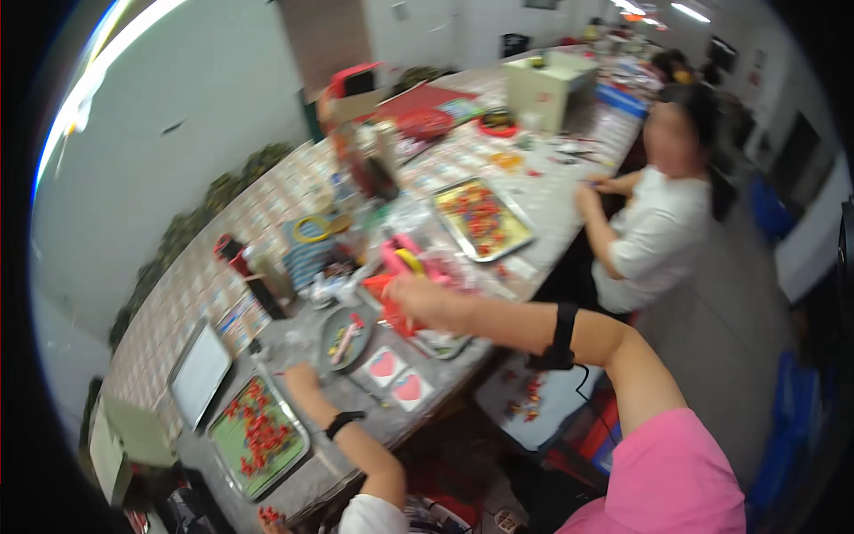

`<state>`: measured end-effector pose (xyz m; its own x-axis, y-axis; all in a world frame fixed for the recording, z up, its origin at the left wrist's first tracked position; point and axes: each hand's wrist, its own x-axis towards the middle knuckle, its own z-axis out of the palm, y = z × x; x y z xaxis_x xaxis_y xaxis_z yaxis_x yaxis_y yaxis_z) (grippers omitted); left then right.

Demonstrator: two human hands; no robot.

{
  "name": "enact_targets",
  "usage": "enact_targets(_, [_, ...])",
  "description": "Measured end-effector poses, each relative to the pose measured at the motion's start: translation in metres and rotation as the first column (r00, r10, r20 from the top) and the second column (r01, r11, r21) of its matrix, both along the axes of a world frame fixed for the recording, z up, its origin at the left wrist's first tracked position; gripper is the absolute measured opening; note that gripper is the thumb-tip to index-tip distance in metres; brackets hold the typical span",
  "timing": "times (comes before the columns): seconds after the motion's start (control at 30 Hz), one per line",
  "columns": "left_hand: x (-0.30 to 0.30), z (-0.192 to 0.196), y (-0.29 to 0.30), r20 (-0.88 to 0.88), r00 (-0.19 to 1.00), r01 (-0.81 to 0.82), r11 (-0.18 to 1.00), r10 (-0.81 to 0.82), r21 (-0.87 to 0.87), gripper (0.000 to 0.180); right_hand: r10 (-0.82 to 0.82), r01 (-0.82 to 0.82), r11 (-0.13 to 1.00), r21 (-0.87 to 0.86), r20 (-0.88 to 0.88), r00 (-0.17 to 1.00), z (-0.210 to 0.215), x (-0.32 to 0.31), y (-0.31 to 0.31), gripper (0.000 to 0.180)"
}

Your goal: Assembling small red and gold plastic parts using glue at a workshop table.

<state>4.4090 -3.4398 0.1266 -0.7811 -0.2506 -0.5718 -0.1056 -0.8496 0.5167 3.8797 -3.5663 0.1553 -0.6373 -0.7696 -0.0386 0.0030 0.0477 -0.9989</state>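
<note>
My left hand (303, 381), blurred, is low over the grey table between a metal tray (305, 436) of small red pieces on a green base and a round grey-green dish (345, 340). Its fingers are too smeared to show a grip. My right hand (425, 301) is stretched across the table beside an orange-red item (377, 285) and a pink object with a yellow ring (405, 258). Blur hides its fingertips and whether they hold anything. Two white cards with pink heart-like shapes (411, 388) lie between my arms. The dish holds small yellow and red bits.
An empty-looking pale tray (201, 374) lies at the left. Another tray (483, 221) of red pieces sits farther off, near a co-worker in a white top (667, 222). Bottles, tape rolls and plastic bags crowd the middle. A pale green box (551, 93) stands farther back.
</note>
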Motion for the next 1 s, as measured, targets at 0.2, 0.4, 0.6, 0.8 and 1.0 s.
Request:
enact_targets(0.2, [0.05,-0.004,0.014,-0.014,0.926,0.374,0.923,-0.376,-0.092,0.059,-0.054,0.069,0.998,0.004,0.674,0.737,0.055,0.227,0.253,0.027])
enact_targets(0.4, [0.085,0.022,0.066,0.035,0.804,0.593,0.796,-0.594,-0.118,0.053,-0.134,0.376,0.926,0.021,0.951,0.277,0.003,0.443,0.432,0.027])
enact_targets(0.6, [0.099,0.017,0.152,0.042,0.551,0.835,0.55,-0.834,-0.025,0.047,-0.197,0.716,0.691,0.101,0.979,0.052,-0.01,0.585,0.532,0.028])
enact_targets(0.8, [0.081,0.006,0.282,0.019,0.186,0.98,0.185,-0.982,-0.07,0.041,-0.242,0.91,0.41,0.069,0.97,0.035,0.004,0.672,0.659,0.036])
enact_targets(1.0, [0.106,-0.023,0.453,0.047,-0.094,0.986,-0.1,-0.994,-0.131,0.038,-0.185,0.979,0.203,0.024,0.983,0.014,-0.037,0.774,0.806,0.03])
